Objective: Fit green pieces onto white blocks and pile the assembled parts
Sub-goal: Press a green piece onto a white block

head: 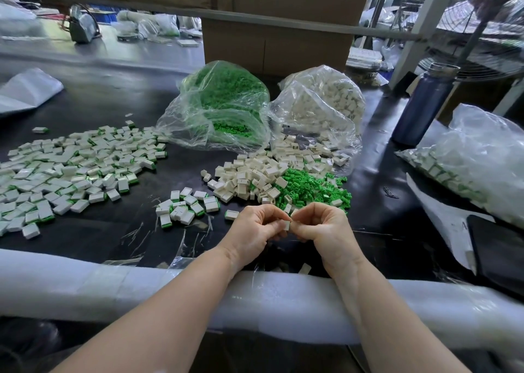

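Both hands meet just above the near edge of the table: the left hand (256, 226) and the right hand (319, 225) have their fingers curled inward and pinch a single white block (287, 225) between their fingertips. Whether a green piece is already seated on it cannot be told; the fingers hide most of it.

Judging by the pose, the step in hand is the fitting itself, pressing a green piece onto this block. The next move would call for a firm squeeze to seat the piece squarely, then a short reach to the left to drop the part among the small cluster of finished parts (184, 207) lying just beyond the left hand, or onto the big pile of assembled parts (71, 171) spread farther left.

Stock lies close by: loose white blocks (255, 180) and loose green pieces (309, 188) sit heaped side by side, touching, just past the hands. Behind them stand a clear bag of green pieces (224, 103) and a clear bag of white blocks (320, 106).

The table (107, 236) has a dark, glossy top, its near edge padded with white foam wrap (283, 299). A dark blue bottle (425, 106) stands to the right, beside another plastic bag (476, 157) holding what look like finished parts. Cardboard boxes (275, 46) rise behind, and a wire fan guard (487, 32) shows at far right in a cluttered workshop.
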Tool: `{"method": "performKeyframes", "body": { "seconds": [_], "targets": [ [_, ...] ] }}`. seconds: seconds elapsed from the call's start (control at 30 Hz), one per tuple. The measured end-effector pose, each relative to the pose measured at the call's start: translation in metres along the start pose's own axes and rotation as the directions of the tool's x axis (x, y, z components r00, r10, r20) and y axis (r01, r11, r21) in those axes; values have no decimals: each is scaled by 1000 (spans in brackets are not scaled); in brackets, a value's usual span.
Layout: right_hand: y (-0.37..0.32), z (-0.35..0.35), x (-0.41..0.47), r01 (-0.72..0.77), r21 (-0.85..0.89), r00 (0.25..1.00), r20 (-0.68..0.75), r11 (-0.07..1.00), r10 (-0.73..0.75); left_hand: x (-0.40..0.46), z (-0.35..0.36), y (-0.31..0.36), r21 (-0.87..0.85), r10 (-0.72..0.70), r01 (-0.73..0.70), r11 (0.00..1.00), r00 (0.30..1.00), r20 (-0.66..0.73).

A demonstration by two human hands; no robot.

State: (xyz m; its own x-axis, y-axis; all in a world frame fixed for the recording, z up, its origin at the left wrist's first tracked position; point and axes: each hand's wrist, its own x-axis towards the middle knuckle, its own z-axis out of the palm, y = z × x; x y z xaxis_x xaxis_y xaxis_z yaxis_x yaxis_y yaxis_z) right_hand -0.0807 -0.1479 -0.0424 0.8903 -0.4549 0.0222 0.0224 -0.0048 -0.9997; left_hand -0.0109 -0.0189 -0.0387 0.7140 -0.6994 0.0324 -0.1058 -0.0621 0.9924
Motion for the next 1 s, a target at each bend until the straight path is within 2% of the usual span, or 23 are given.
{"method": "performKeyframes", "body": {
  "seconds": [0.3,0.5,0.63,0.83,1.0],
  "targets": [
    [1,-1,1,4,-20,1000,14,1000,-4,1,0,-2,39,14,-14,999,1000,4],
    [2,3,2,18,41,997,-73,999,-15,1,3,-2,-27,39,-41,999,997,-68],
    [1,3,2,20,2,997,-79,1000,-20,1,1,-4,131,87,-78,988,994,-62],
    [1,6,1,46,-44,996,-77,998,-50,5,0,-7,220,106,-69,973,982,-160],
    [1,6,1,54,-84,996,-61,995,-59,4,-2,-6,85,44,-32,996,987,-153]
  ]
}}
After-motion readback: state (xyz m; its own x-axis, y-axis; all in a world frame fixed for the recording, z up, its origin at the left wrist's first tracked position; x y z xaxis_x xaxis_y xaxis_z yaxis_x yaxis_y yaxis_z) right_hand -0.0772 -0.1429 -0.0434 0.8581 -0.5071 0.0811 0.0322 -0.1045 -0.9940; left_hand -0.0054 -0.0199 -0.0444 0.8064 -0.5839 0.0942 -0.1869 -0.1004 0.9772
